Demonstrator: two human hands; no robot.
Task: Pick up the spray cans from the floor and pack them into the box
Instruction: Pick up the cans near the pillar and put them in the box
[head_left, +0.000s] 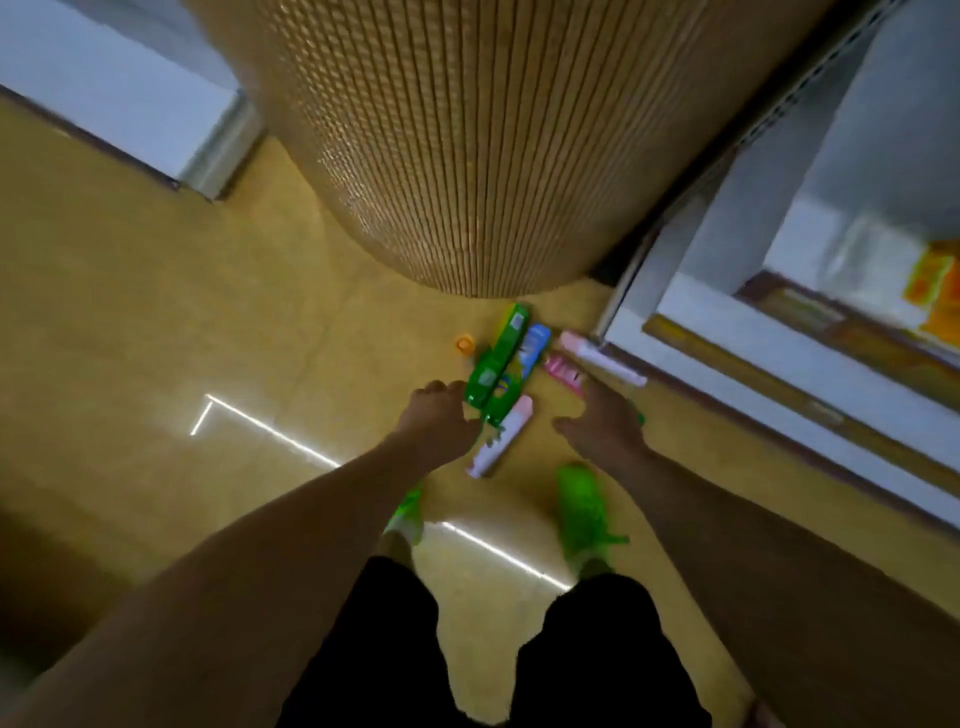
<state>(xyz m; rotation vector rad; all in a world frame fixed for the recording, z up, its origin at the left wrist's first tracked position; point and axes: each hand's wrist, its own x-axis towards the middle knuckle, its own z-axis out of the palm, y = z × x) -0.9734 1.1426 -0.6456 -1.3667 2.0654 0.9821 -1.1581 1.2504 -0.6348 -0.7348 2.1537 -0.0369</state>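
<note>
You stand over a cluster of spray cans lying on the yellow floor (156, 322), just in front of a big round ribbed column (467, 145). Both your arms reach down toward them.

Your left hand (439, 415) is low over the near end of the green cans (493, 371). Its fingers are curled downward next to one green can, but the picture is blurred and you cannot tell if the grip already closes on it or only touches it. Your right hand (605, 421) has a wide grip: the fingers are spread and relaxed and hold nothing. It hovers near the pink can (563, 370).

The cans lie on their sides, close together: two green ones side by side, a blue and white can (534, 349) just right of them, the pink one further right, a long pale pink can (602, 358) against the base of the white shelf unit (779, 374), and one white and pink can (501, 439) between your hands. A small orange cap (465, 344) lies left of the green cans. Your green shoes (584, 512) are just behind the cans.
</note>
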